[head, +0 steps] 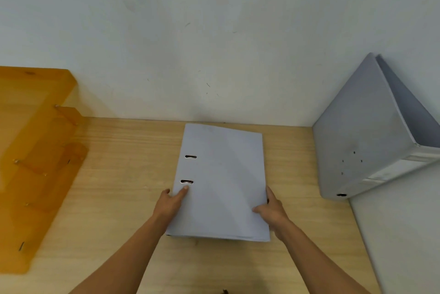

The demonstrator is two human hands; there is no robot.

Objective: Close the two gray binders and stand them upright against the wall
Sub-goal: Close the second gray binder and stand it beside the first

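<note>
A closed gray binder (pixel 220 181) lies flat on the wooden surface (pixel 123 174), its far edge close to the wall (pixel 214 43) at the surface's rear edge. The left hand (pixel 170 201) grips the binder's left edge, thumb on the cover just below the nearer of two slotted holes. The right hand (pixel 271 210) grips the right edge, thumb on the cover and fingers wrapped underneath. Bare wood-grain surface lies open on both sides of it. A second gray binder (pixel 364 131) stands tilted in the rear right corner, covers slightly parted. An orange translucent tray (pixel 35 150) occupies the left edge.
</note>
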